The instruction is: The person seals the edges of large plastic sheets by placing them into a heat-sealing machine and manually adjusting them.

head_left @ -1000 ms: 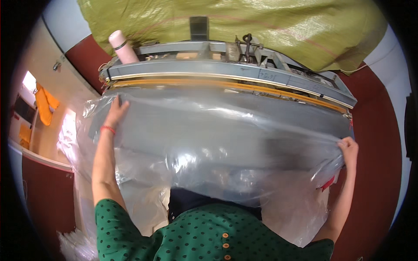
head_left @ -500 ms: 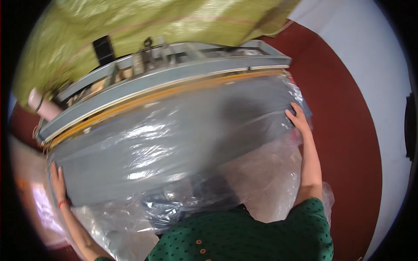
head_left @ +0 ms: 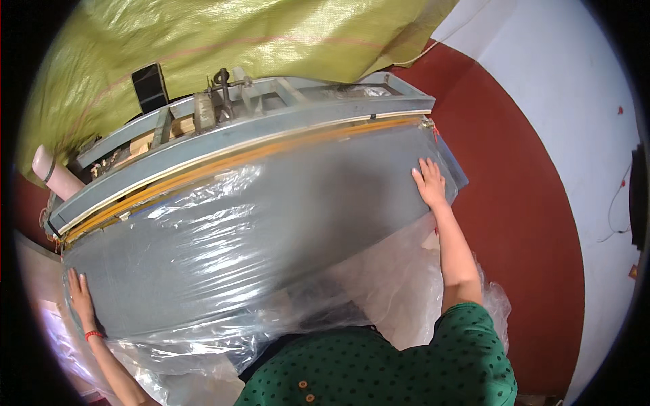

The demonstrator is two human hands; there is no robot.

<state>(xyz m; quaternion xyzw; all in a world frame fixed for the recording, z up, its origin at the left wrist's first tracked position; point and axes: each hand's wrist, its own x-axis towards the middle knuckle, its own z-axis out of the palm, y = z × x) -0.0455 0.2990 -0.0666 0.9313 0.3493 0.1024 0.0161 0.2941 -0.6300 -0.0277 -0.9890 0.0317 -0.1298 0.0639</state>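
A clear plastic sheet [head_left: 230,233] lies over a long grey panel [head_left: 325,189] that slopes across the bench in front of me. My left hand [head_left: 81,303] rests on the panel's left end, fingers stretched out. At the far right end my right hand [head_left: 430,183] lies flat on the covered surface, its fingers spread. Neither hand grips anything. Loose folds of the plastic hang over the near edge toward my body, wrinkled and shiny.
Behind the panel runs a grey frame tray [head_left: 271,115] with wooden bars and a metal clamp [head_left: 225,95]. A phone [head_left: 149,88] leans at the back, and a pink bottle [head_left: 55,172] stands at the left. A yellow-green tarp [head_left: 271,34] hangs behind.
My right hand has shifted inward from the panel's right edge and now lies flatter on it. The plastic over the panel shows finer, straighter creases. The whole view has tilted slightly.
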